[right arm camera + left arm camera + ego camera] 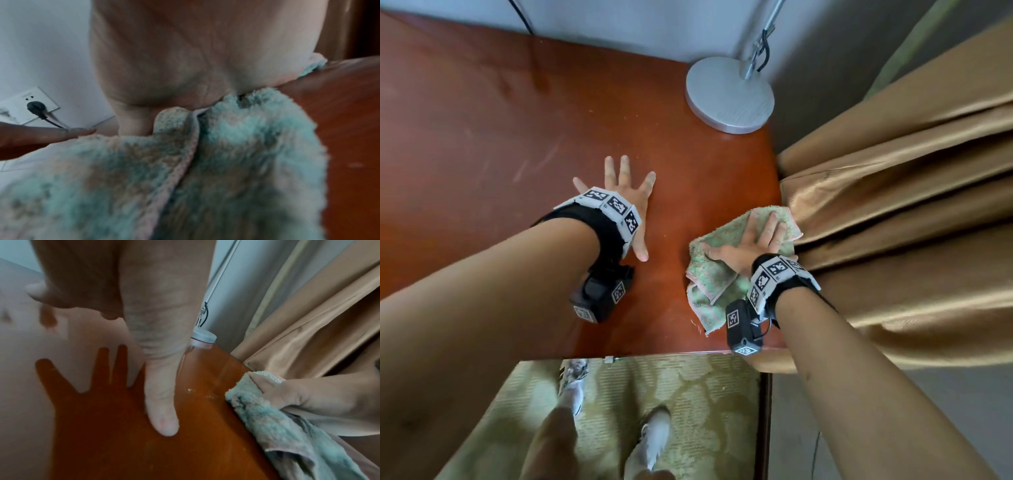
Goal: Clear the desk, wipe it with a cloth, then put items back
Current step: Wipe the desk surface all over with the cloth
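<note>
A fluffy green and pink cloth (pixel 714 270) lies crumpled near the right edge of the red-brown desk (pixel 500 137). My right hand (pixel 751 245) presses flat on the cloth with straight, spread fingers. The cloth (pixel 185 170) fills the right wrist view under the palm (pixel 185 56). My left hand (pixel 625 192) lies flat on the bare wood, fingers spread, a hand's width left of the cloth. In the left wrist view its thumb (pixel 162 402) rests on the desk (pixel 205 434), with the cloth (pixel 273 423) and my right hand (pixel 320 399) to the right.
A round silver lamp base (pixel 729 94) with a thin pole stands at the desk's back right corner. Tan curtains (pixel 893 212) hang against the right edge. A wall socket (pixel 30 104) holds a black plug. Patterned carpet (pixel 619 404) and my shoes show below the front edge.
</note>
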Tool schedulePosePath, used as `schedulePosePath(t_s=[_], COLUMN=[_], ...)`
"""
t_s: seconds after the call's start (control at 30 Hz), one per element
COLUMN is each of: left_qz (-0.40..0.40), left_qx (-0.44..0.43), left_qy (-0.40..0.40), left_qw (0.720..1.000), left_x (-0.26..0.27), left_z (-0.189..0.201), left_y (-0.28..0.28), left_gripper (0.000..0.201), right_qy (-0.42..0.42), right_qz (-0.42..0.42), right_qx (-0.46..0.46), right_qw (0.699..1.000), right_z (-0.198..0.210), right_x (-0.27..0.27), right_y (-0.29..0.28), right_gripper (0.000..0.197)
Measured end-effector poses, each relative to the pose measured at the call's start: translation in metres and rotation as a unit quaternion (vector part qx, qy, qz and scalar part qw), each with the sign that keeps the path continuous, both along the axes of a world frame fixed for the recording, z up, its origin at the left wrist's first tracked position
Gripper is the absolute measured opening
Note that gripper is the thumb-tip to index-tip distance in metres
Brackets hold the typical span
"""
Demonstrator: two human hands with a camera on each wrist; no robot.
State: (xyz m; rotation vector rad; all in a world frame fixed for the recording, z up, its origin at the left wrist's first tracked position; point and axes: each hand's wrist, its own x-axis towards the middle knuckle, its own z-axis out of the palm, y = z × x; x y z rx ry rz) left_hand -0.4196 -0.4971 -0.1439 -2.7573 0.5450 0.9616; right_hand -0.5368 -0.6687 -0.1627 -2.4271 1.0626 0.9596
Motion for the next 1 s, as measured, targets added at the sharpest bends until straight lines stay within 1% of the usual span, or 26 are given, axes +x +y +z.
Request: schedulePosePath(t_s=[0.03, 0.1, 0.17, 0.23, 0.3, 0.37, 0.47, 0.53, 0.6, 0.67, 0.73, 0.8, 0.87, 0.9, 0.93, 1.0], left_qz=[0.019, 0.055, 0.102, 0.128, 0.125, 0.104, 0.05, 0.033, 0.042, 0.043, 0.044, 0.052, 0.037, 0.027, 0.026, 0.035], left_qx=[0.006, 0.004, 0.005, 0.005, 0.02, 0.037, 0.038, 0.031, 0.013, -0.001, 0.002, -0.013, -0.038, -0.043, -0.04, -0.012], left_qy=[0.014, 0.016, 0.028, 0.022, 0.004, -0.024, -0.013, -0.002, 0.01, 0.019, 0.03, 0.02, 0.0, -0.004, 0.002, 0.04], left_qw=[1.0, 0.998, 0.994, 0.991, 0.992, 0.994, 0.998, 0.999, 0.999, 0.999, 0.999, 0.998, 0.999, 0.999, 0.999, 0.999], left_x=[-0.002, -0.009, -0.017, -0.025, -0.032, -0.037, -0.044, -0.053, -0.058, -0.058, -0.058, -0.059, -0.059, -0.059, -0.059, -0.059], left_z=[0.003, -0.006, -0.012, -0.016, -0.019, -0.021, -0.018, -0.018, -0.022, -0.023, -0.022, -0.023, -0.023, -0.024, -0.023, -0.019], left_y=[0.004, 0.018, 0.033, 0.042, 0.043, 0.038, 0.025, 0.016, 0.014, 0.014, 0.015, 0.018, 0.021, 0.022, 0.024, 0.026], left_gripper=[0.153, 0.157, 0.157, 0.155, 0.153, 0.153, 0.158, 0.158, 0.157, 0.158, 0.16, 0.152, 0.137, 0.132, 0.133, 0.144], right_qy=[-0.008, -0.019, -0.019, -0.023, -0.033, -0.041, -0.039, -0.024, -0.012, -0.015, -0.017, -0.017, -0.022, -0.028, -0.033, -0.04], right_qz=[-0.004, 0.01, 0.053, 0.099, 0.137, 0.165, 0.192, 0.186, 0.166, 0.141, 0.116, 0.092, 0.068, 0.054, 0.038, 0.006], right_qx=[0.005, 0.013, 0.014, 0.018, 0.025, 0.031, 0.02, 0.012, 0.011, 0.008, 0.004, 0.007, 0.011, 0.013, 0.017, 0.024], right_qw=[1.0, 1.0, 0.998, 0.995, 0.99, 0.985, 0.98, 0.982, 0.986, 0.99, 0.993, 0.996, 0.997, 0.998, 0.999, 0.999], right_z=[0.0, 0.002, 0.003, 0.002, 0.0, -0.002, -0.003, -0.001, 0.0, -0.001, -0.003, -0.004, -0.003, -0.002, -0.002, 0.0], right_x=[0.002, 0.006, 0.009, 0.007, 0.0, -0.01, -0.025, -0.037, -0.051, -0.065, -0.077, -0.084, -0.089, -0.091, -0.093, -0.096], right_y=[0.005, 0.02, 0.04, 0.061, 0.075, 0.077, 0.062, 0.047, 0.031, 0.017, 0.007, 0.002, 0.001, 0.002, 0.004, 0.01], right_gripper=[0.137, 0.138, 0.138, 0.139, 0.139, 0.137, 0.137, 0.135, 0.134, 0.135, 0.136, 0.136, 0.138, 0.138, 0.138, 0.136])
